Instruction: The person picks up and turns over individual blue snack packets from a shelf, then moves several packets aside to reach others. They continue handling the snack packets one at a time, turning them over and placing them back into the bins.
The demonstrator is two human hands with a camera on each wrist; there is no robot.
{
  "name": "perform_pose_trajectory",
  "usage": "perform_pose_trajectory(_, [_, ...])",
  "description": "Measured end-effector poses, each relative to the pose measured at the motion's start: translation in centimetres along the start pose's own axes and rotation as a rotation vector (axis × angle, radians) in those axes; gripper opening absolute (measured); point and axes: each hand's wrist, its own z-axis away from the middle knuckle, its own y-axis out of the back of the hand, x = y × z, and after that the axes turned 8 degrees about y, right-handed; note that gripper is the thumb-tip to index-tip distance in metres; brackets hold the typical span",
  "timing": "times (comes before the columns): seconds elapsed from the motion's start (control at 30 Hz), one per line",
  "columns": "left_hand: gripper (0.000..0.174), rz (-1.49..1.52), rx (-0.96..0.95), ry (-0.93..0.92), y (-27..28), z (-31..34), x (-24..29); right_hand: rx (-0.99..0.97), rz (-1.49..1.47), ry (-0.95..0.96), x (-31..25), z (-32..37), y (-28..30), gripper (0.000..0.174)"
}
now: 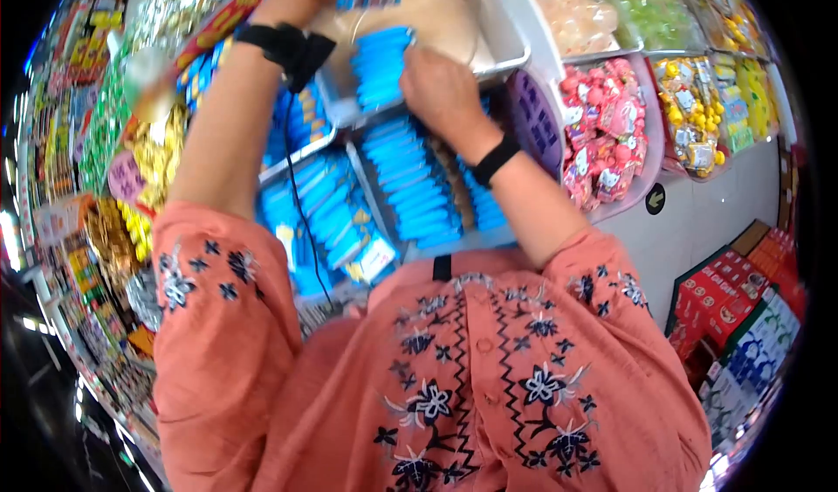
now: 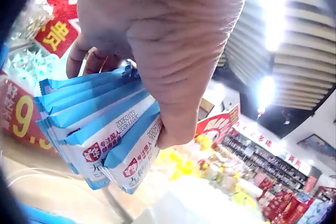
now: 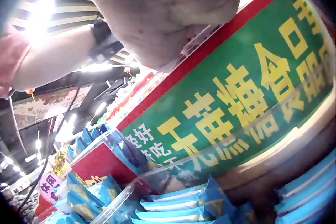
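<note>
My left hand [image 2: 163, 40] grips a fanned bunch of blue-and-white snack packets [image 2: 100, 124], thumb on the near side and fingers behind. In the head view that hand is at the top edge, over a white bin with a brown bottom [image 1: 441, 12]. A row of blue packets [image 1: 381, 68] stands on edge at the bin's near left. Right beside that row is my right hand [image 1: 441, 95], fingertips at the packets' right edge. In the right wrist view its fingers are mostly hidden, so I cannot tell whether they pinch a packet.
Nearer my body lie more bins of blue packets [image 1: 410, 182]. A pink bin [image 1: 650, 134] of pink-wrapped sweets stands on the right, with jelly-like sweets [image 1: 572, 12] behind. Gold-wrapped sweets [image 1: 161, 165] are on the left. A black cable [image 1: 295, 195] hangs from my left wrist. Red boxes [image 1: 720, 295] stand on the floor.
</note>
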Motion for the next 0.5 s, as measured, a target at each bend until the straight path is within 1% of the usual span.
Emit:
perform_pose_trajectory(0.07, [0.067,0.083,0.023,0.009,6.5,3.6,3.5,-0.008,0.061,0.01,0.2,0.0,-0.3,0.01])
perform_pose_trajectory(0.1, [0.07,0.081,0.062,0.026,8.5,5.8,4.2,-0.004,0.092,0.023,0.2,-0.1,-0.2,0.011])
perform_pose_trajectory(0.13, [0.074,0.077,0.101,0.044,10.4,8.2,4.9,-0.053,0.127,0.006,0.3,0.0,-0.4,0.012])
perform_pose_trajectory(0.17, [0.072,0.251,0.04,0.082,12.5,10.7,5.7,-0.013,0.146,0.053,0.4,0.0,-0.6,0.013])
perform_pose_trajectory(0.2, [0.071,0.246,0.003,0.155,14.3,13.5,6.4,0.033,0.168,0.097,0.6,0.0,-0.7,0.014])
perform_pose_trajectory(0.27, [0.071,0.176,-0.001,0.176,15.6,18.7,5.2,0.022,0.161,0.112,0.5,0.0,-0.6,0.015])
perform_pose_trajectory(0.33, [0.071,0.113,0.0,0.183,15.8,24.1,3.8,-0.041,0.18,0.089,0.6,0.0,-0.6,0.018])
perform_pose_trajectory(0.37, [0.069,0.093,0.023,0.105,15.9,26.7,4.1,-0.053,0.181,0.081,0.6,-0.1,-0.6,0.019])
perform_pose_trajectory(0.4, [0.069,0.028,-0.036,0.218,15.7,29.2,4.1,-0.066,0.181,0.072,0.5,-0.2,-0.5,0.02])
perform_pose_trajectory(0.47, [0.067,0.049,-0.076,0.298,14.9,33.4,4.2,-0.113,0.175,0.048,0.2,-0.2,-0.2,0.021])
perform_pose_trajectory(0.5, [0.068,-0.013,-0.129,0.31,14.3,35.1,3.9,-0.127,0.178,0.045,0.3,-0.2,-0.1,0.022])
